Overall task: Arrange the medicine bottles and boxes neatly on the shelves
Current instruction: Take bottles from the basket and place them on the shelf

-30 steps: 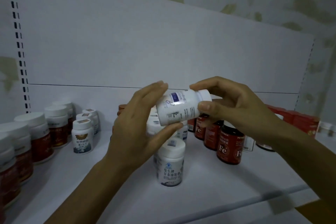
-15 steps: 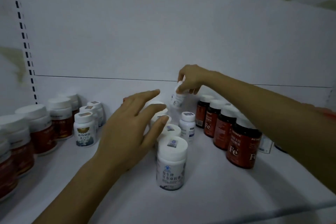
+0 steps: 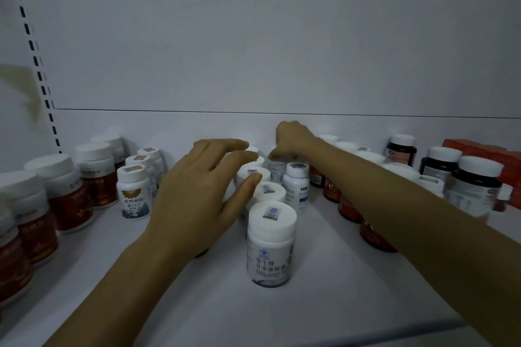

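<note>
My right hand (image 3: 293, 139) reaches to the back of the white shelf (image 3: 324, 304) and grips the top of a small white bottle (image 3: 276, 169), which stands upright behind another small white bottle (image 3: 296, 187). My left hand (image 3: 197, 194) hovers open, fingers spread, beside a front-to-back row of wider white bottles; the nearest of that row (image 3: 270, 245) stands at the shelf's middle. Whether the left fingertips touch the row's caps I cannot tell.
Red bottles with white caps (image 3: 64, 191) line the left side, with small white bottles (image 3: 134, 191) beside them. Dark red "Fe" bottles (image 3: 329, 186) run under my right forearm. Dark bottles (image 3: 476, 186) and red boxes (image 3: 485, 152) stand at the right.
My right hand carried the small white bottle from in front of me to the shelf's back and set it down upright. My left hand let go of it and hovers open.
</note>
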{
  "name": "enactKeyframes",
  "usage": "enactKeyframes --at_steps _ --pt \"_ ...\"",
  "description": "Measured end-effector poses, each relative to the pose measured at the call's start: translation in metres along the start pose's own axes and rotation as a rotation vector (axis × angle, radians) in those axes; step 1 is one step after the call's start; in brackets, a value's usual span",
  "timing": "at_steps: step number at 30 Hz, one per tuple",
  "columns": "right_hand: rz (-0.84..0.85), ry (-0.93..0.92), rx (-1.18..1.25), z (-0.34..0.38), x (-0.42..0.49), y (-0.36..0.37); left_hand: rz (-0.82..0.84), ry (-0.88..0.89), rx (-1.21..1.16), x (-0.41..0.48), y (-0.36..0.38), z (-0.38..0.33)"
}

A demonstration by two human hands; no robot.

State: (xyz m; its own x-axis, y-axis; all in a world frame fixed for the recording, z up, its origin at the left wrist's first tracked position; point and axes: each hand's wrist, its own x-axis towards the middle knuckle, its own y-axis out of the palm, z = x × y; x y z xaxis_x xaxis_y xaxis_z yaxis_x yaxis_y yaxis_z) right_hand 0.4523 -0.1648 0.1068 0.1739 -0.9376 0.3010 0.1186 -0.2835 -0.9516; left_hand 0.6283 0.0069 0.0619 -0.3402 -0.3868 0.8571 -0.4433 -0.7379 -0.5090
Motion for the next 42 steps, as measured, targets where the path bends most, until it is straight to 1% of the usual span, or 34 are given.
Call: enactKeyframes --at_steps 1,2,5,7,9,10,11,14,15,18,19,20,21,23,24,25,26,28,30,32,34,36,40,42 --pt "-0.042 -0.018 0.055 0.002 -0.005 -0.004 -0.003 -0.002 -0.006 0.000 0.000 0.000" --pt "-0.138 -0.034 0.156 0.004 -0.012 -0.011 -0.006 -0.009 -0.010 0.001 -0.002 -0.001" --pt "-0.548 -0.086 0.673 0.016 -0.065 -0.033 -0.023 -0.034 -0.010 0.004 -0.007 -0.004" --pt "-0.729 -0.145 0.973 0.021 -0.119 -0.038 -0.021 -0.040 -0.021 0.003 -0.008 -0.007" --pt "-0.851 -0.169 1.094 0.024 -0.175 -0.030 -0.021 -0.044 -0.042 0.003 -0.009 -0.010" --pt "-0.867 -0.175 1.098 0.025 -0.199 -0.021 -0.026 -0.051 -0.061 0.003 -0.010 -0.013" --pt "-0.839 -0.173 1.067 0.027 -0.218 -0.009 -0.033 -0.057 -0.084 0.003 -0.011 -0.016" --pt "-0.628 -0.094 0.908 0.034 -0.244 0.024 -0.063 -0.044 -0.144 0.001 -0.019 -0.030" --pt "-0.581 -0.075 0.855 0.036 -0.245 0.029 -0.068 -0.037 -0.162 -0.002 -0.022 -0.036" --pt "-0.508 -0.092 0.650 0.040 -0.243 0.033 -0.065 -0.059 -0.228 -0.022 -0.031 -0.054" --pt "-0.482 -0.103 0.633 0.041 -0.243 0.033 -0.060 -0.089 -0.257 -0.031 -0.032 -0.058" --pt "-0.449 -0.118 0.690 0.040 -0.243 0.032 -0.054 -0.135 -0.292 -0.039 -0.032 -0.061" --pt "-0.403 -0.132 0.832 0.040 -0.243 0.030 -0.048 -0.193 -0.332 -0.047 -0.032 -0.064" --pt "-0.253 -0.128 1.258 0.035 -0.245 0.022 -0.008 -0.339 -0.441 -0.060 -0.031 -0.068" --pt "-0.175 -0.113 1.442 0.031 -0.246 0.019 0.045 -0.426 -0.508 -0.066 -0.030 -0.069" --pt "-0.126 -0.103 1.554 0.028 -0.248 0.017 0.113 -0.507 -0.586 -0.070 -0.030 -0.070" --pt "-0.102 -0.109 1.600 0.026 -0.249 0.015 0.181 -0.564 -0.668 -0.073 -0.030 -0.070" --pt "-0.066 -0.125 1.592 0.025 -0.250 0.014 0.253 -0.583 -0.804 -0.075 -0.028 -0.066" --pt "-0.024 -0.136 1.523 0.026 -0.249 0.015 0.258 -0.592 -0.867 -0.074 -0.029 -0.063" --pt "0.004 -0.137 1.456 0.028 -0.248 0.016 0.233 -0.615 -0.841 -0.077 -0.030 -0.061" --pt "0.012 -0.118 1.438 0.029 -0.248 0.016 0.216 -0.616 -0.790 -0.079 -0.032 -0.060" --pt "0.029 -0.107 1.462 0.028 -0.247 0.014 0.226 -0.613 -0.795 -0.077 -0.034 -0.061" --pt "0.040 -0.106 1.602 0.019 -0.247 0.015 0.287 -0.716 -0.902 -0.071 -0.034 -0.061" --pt "0.015 -0.115 1.617 0.017 -0.249 0.015 0.320 -0.736 -0.953 -0.070 -0.037 -0.062"
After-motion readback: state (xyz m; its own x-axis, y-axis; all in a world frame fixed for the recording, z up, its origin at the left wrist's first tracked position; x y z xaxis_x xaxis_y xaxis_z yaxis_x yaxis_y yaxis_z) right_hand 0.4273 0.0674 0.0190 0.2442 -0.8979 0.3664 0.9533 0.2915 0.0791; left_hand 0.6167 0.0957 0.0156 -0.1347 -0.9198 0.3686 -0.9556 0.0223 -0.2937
